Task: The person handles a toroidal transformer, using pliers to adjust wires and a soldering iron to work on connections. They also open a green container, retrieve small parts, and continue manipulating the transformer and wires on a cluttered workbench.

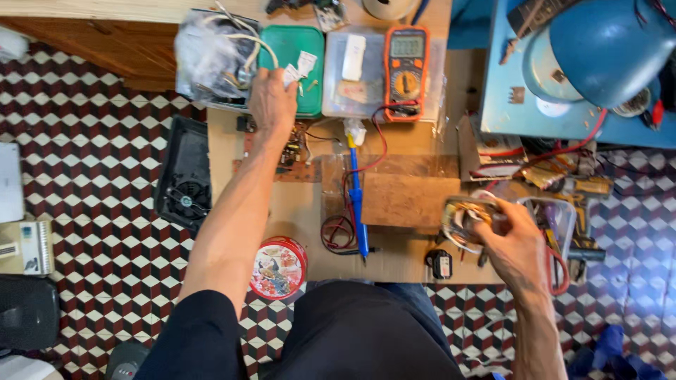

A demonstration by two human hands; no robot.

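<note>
Two hands are in view: one left hand (273,102) and one right hand (517,246). There is one orange multimeter (406,70), one blue soldering iron (358,200), one round red tin (279,267), one green lid (296,60), one clear box (352,98), one blue lamp (605,49), one black fan (184,176), one circuit board (292,151) and one plastic bag (208,60).

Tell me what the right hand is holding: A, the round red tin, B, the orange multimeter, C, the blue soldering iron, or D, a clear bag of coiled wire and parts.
D: the right hand is closed around a clear bag of coiled wire and parts, while the orange multimeter, blue soldering iron and round red tin lie untouched on the board.
</note>
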